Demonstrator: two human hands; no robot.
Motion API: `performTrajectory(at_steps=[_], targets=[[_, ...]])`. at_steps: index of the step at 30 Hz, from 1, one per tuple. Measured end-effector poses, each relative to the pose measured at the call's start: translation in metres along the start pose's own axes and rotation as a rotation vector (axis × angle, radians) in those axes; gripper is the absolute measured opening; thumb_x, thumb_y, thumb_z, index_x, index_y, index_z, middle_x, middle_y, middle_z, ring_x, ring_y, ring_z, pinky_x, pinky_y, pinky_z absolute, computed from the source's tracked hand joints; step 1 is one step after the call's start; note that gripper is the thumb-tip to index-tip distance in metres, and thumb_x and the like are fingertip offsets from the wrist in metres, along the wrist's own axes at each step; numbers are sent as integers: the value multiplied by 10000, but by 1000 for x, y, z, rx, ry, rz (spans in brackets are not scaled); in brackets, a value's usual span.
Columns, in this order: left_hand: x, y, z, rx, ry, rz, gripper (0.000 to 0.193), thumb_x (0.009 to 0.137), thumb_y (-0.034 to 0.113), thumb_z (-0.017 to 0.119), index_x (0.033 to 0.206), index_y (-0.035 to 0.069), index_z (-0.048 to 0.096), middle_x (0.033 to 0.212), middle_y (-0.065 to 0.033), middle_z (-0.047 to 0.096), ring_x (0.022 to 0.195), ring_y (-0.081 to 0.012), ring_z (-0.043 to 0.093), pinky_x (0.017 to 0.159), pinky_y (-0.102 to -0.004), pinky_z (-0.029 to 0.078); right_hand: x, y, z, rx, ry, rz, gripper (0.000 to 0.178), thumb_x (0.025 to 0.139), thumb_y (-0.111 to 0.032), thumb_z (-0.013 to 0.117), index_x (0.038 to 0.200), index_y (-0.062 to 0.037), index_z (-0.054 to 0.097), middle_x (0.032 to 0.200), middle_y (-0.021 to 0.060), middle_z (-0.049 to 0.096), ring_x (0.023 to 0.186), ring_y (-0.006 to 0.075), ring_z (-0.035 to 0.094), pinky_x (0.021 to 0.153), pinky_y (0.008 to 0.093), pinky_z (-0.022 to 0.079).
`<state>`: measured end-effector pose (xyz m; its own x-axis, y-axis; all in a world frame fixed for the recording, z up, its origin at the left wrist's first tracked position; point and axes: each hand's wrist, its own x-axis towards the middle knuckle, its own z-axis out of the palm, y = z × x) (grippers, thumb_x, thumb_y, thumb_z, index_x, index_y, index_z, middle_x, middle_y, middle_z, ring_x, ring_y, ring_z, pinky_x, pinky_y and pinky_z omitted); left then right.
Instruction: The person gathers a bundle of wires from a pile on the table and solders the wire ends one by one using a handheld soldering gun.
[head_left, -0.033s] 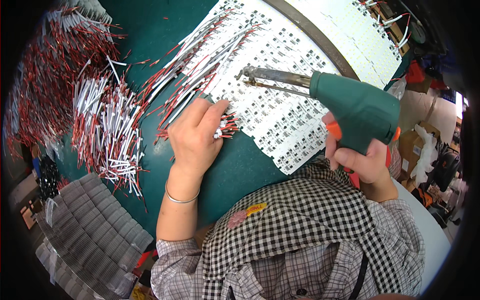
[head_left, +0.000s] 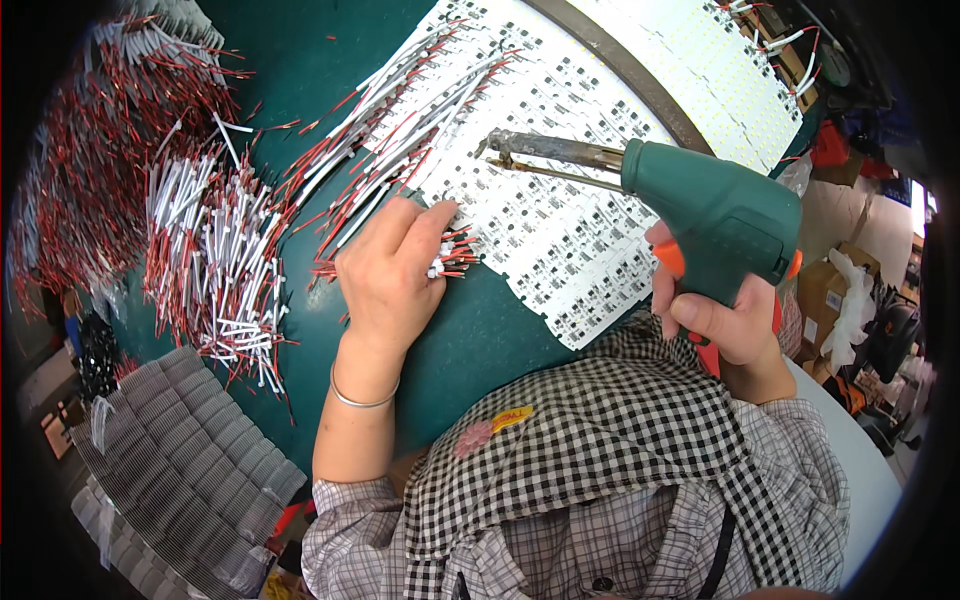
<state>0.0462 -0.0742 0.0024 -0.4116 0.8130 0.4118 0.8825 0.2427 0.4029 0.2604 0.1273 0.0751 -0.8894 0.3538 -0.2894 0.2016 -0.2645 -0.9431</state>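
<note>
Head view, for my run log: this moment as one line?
left hand: on wires | right hand: holds soldering gun | tip over white boards

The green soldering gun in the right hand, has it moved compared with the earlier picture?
No. The green soldering gun keeps its place: its tip rests over the same spot of the white circuit board sheet.

Green soldering gun [head_left: 712, 215] tip over white LED boards [head_left: 560, 215], red/white wires [head_left: 450, 252] alongside.
</note>
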Motion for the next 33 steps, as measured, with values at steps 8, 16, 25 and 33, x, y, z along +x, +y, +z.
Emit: performTrajectory(at_steps=[8, 16, 25, 33], targets=[[13, 20, -17, -73, -89, -139, 350, 637, -89, 602, 967, 23, 636, 908, -107, 572, 813, -263, 538, 735, -338, 455, 1, -2, -8, 97, 11, -58, 481, 806, 3, 638, 1250, 79, 466, 1029, 153, 608, 670, 130, 563, 547, 246, 475], [7, 13, -12, -523, 29, -444, 109, 815, -39, 629, 907, -19, 573, 732, -13, 560, 643, -52, 458, 597, -198, 383, 0, -2, -5, 154, 85, -138, 491, 814, -20, 639, 1260, 68, 455, 847, 113, 608, 642, 115, 556, 543, 230, 458], [20, 20, -18, -255, 98, -325, 91, 767, -45, 669, 851, -12, 655, 700, -62, 623, 605, -102, 548, 591, -223, 441, 0, -1, -17, 120, -45, -90, 458, 827, -13, 631, 1252, 57, 476, 806, 86, 605, 635, 97, 544, 563, 229, 463], [22, 21, -12, -213, 12, -240, 314, 665, -126, 655, 947, 4, 694, 697, -81, 564, 643, -168, 555, 604, -253, 434, -3, 4, -20, 81, -45, -119, 450, 832, -25, 643, 1249, 44, 488, 810, 67, 603, 647, 91, 543, 568, 226, 459]])
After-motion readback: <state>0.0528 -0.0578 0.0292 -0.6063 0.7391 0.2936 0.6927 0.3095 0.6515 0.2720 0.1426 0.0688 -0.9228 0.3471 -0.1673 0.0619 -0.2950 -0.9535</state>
